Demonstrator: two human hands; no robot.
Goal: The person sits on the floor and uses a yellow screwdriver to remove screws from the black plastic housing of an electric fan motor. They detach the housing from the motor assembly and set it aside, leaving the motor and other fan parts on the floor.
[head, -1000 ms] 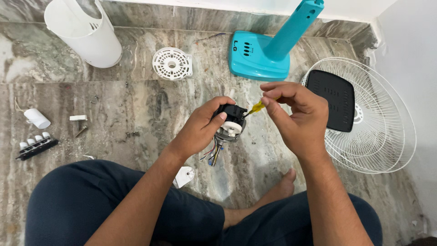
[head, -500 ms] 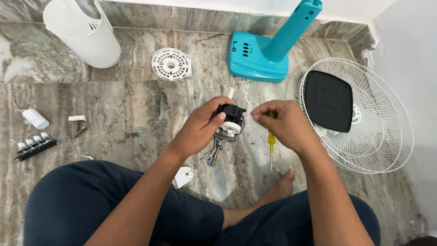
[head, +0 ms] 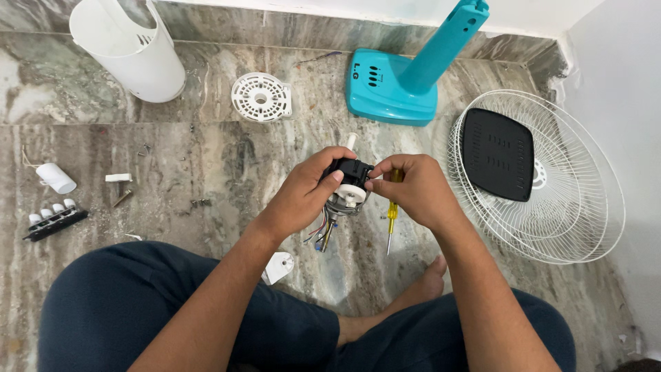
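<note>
Fan motor assembly: the fan motor sits between the two hands, above the marble floor and in front of the person's crossed legs; it has a black plastic top part, a white round piece under it and a metal body below.
Wires: a bundle of coloured wires hangs from the underside of the motor.
Shaft: a white stub sticks up behind the motor, just past the left fingers.
Left hand: the left hand is wrapped around the motor's left side, thumb pressed on the black top part, fingers closed on it.
Right hand: the right hand is curled shut, fingertips pinching at the right edge of the black part; it also keeps a yellow-handled screwdriver tucked in the palm, blade pointing down.
White bracket: a small white plastic piece lies on the floor by the left knee.
Fan base: a turquoise fan base with its column stands near the wall, beyond the hands.
Round cover: a white slotted disc lies left of the base.
Grille: a white wire fan guard lies to the right, with a black rectangular panel resting on it.
Housing: a white cylindrical housing lies at top left.
Switch block: a black button strip with white keys lies far left, near a small white capacitor.
</note>
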